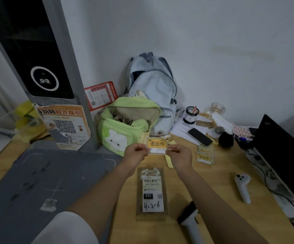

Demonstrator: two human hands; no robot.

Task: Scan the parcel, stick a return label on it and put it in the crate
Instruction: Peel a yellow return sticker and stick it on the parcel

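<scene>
Return label held up over the parcel

Parcel [151,191] lies flat on the wooden worktop [211,191], near the middle, long side running near to far, with a white shipping slip on top that bears barcodes, "032" and handwritten "4-2-6". Just beyond it, raised off the worktop, a yellow-and-white return label [157,145] is pinched at its two lower corners: the left hand [137,154] closes thumb and fingers on the left corner, the right hand [179,154] does the same on the right corner. Label and parcel are apart. Right of the hands sits a small stack of more labels [205,155]. A white handheld scanner [190,221] lies near the parcel's near-right corner, and a white controller [242,187] lies further right. Far of the hands stand a green bag [125,127], open, and a pale blue backpack [154,85] against the wall. A phone [200,137] lies face up to the far right, a black monitor [282,154] at the right edge. A grey mat [42,182] covers the left side.
</scene>
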